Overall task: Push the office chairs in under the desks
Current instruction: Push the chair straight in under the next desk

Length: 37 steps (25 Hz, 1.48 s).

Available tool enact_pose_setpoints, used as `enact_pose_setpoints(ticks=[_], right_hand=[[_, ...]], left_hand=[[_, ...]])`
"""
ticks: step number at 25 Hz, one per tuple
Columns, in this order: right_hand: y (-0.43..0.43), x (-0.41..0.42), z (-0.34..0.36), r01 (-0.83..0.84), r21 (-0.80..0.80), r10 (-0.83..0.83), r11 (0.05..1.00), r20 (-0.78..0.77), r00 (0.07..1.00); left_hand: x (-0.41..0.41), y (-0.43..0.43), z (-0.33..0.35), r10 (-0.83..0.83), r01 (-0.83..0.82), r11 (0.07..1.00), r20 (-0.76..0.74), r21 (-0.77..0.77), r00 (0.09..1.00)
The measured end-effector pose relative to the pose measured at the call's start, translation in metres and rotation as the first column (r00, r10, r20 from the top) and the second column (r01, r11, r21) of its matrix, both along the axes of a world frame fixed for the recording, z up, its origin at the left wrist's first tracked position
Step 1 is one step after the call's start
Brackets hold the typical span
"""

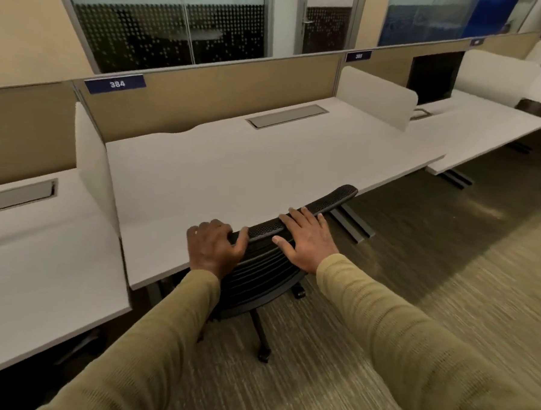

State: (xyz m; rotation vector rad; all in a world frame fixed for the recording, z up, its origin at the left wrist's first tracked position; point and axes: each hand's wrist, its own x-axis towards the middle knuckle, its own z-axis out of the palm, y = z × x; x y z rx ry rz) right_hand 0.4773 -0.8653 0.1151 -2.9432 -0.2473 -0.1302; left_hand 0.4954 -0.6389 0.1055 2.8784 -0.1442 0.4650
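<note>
I have both hands on the top rail of the black office chair (266, 267), which stands at the near edge of the worktop (233, 171) marked 384. My left hand (212, 248) curls over the left end of the rail, fingers wrapped forward and thumb hooked on the near side, so it is clamped on the backrest. My right hand (305, 238) lies flatter on the rail, fingers spread and palm pressing down and forward; I judge it steadies and pushes rather than grips. The two hands sit apart along the rail, which I think keeps the chair from swivelling as it rolls.

The seat is hidden beneath the worktop, and the backrest is close against its near edge, perhaps touching; I cannot tell. The chair faces away from me, toward the far partition (212, 92). The long axis of the top rail runs from near left to far right, roughly in line with the worktop's edge, so the chair looks squared up. One castor (263, 356) and part of the base stick out on the carpet (416, 275) toward me.

I judge this chair nearly or fully tucked in. The worktop to the far right shows no chair from here.
</note>
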Motion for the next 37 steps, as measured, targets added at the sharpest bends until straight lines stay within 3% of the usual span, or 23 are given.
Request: enact_pose_setpoints(ticks=[8,19,24,27,29,34,37], right_hand=[[-0.052,0.041,0.001,-0.146,-0.117,0.14,0.982,-0.063,0.988],[-0.132,0.125,0.01,-0.243,-0.227,0.203,0.943,-0.186,0.961],[-0.145,0.13,0.003,-0.3,-0.192,0.28,0.934,-0.124,0.952],[-0.148,0.12,-0.001,-0.32,-0.188,0.293,0.929,-0.157,0.943],[-0.153,0.114,-0.004,-0.338,-0.206,0.303,0.919,-0.18,0.936],[-0.177,0.095,-0.001,-0.39,-0.188,0.334,0.901,-0.274,0.902],[-0.202,0.079,0.002,-0.403,-0.151,0.349,0.903,-0.29,0.891]], left_hand=[[-0.006,-0.009,-0.002,0.131,-0.131,0.99,0.009,-0.055,0.991],[0.002,-0.033,-0.006,0.306,-0.298,0.951,0.111,-0.079,0.946],[-0.003,-0.04,-0.004,0.341,-0.335,0.938,0.081,-0.087,0.936],[-0.018,-0.054,-0.008,0.447,-0.444,0.89,0.002,-0.107,0.895],[-0.026,-0.068,-0.013,0.522,-0.522,0.849,-0.026,-0.084,0.853],[-0.035,-0.109,-0.013,0.653,-0.639,0.757,-0.12,0.138,0.748],[-0.052,-0.136,-0.012,0.676,-0.661,0.737,-0.165,0.144,0.718]])
